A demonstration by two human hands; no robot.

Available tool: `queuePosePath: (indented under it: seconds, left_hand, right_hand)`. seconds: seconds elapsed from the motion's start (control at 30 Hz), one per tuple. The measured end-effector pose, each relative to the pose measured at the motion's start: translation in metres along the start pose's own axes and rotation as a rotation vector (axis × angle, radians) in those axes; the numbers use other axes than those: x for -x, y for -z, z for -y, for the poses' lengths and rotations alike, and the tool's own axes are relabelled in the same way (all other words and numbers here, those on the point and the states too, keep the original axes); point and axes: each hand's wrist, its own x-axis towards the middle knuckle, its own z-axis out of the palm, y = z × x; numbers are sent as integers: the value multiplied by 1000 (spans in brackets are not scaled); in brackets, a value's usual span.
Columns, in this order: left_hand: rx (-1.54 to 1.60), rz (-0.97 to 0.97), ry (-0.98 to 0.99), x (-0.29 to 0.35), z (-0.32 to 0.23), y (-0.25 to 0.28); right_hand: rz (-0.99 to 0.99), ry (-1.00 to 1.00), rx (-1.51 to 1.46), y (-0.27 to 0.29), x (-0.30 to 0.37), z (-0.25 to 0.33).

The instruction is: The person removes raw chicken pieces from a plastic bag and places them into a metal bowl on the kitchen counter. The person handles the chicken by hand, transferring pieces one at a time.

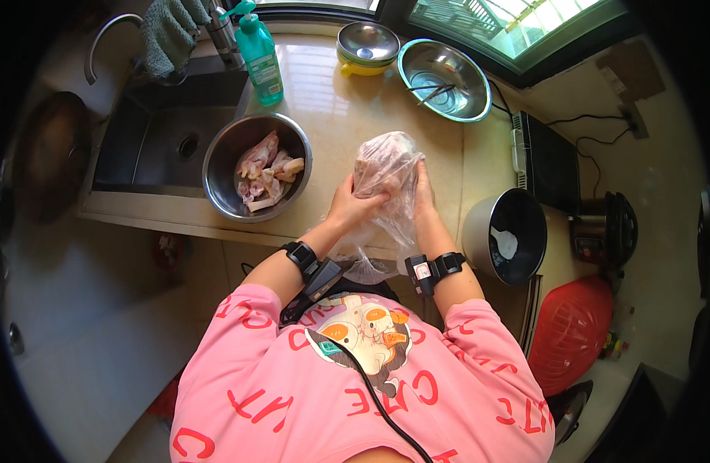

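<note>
Both my hands grip a clear plastic bag above the counter's front edge. Something pale and pinkish, perhaps raw meat, bulges in its upper part; the film blurs it. My left hand is closed round the bag's left side, thumb across the front. On the right side my right hand presses against it, its fingers mostly hidden behind. The bag's loose end hangs down between my forearms. To the left stands a steel bowl holding several pieces of raw chicken.
A sink lies at the left, with a green pump bottle beside it. Stacked bowls and a steel basin stand at the back. An inner pot with a white scoop stands at the right.
</note>
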Motion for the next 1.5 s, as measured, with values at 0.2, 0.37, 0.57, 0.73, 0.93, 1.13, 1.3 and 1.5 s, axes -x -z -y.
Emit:
queuePosePath:
  seconds: [0.2,0.37,0.57,0.73,0.93,1.13,1.3,1.5]
  left_hand:
    - [165,140,63,6,-5,20]
    - [377,131,64,5,-3,12]
    - [241,-30,68,5,3,5]
    - [322,-16,35,5,8,4]
    - [371,58,149,5,10,11]
    - [393,171,327,2,11,21]
    - [448,260,384,4,11,23]
    - [275,264,314,5,16,29]
  right_hand:
    - [516,59,96,-5,47,56]
    - [341,165,22,-26,69,45]
    - [219,-206,204,-30,79,35]
    - [232,-255,201,-24,75,31]
    - [301,-348,-105,-20,74,16]
    - [308,-349,-75,-21,67,13]
    - [338,-271,-27,-24,79,24]
    - [351,-160,53,-10,81,60]
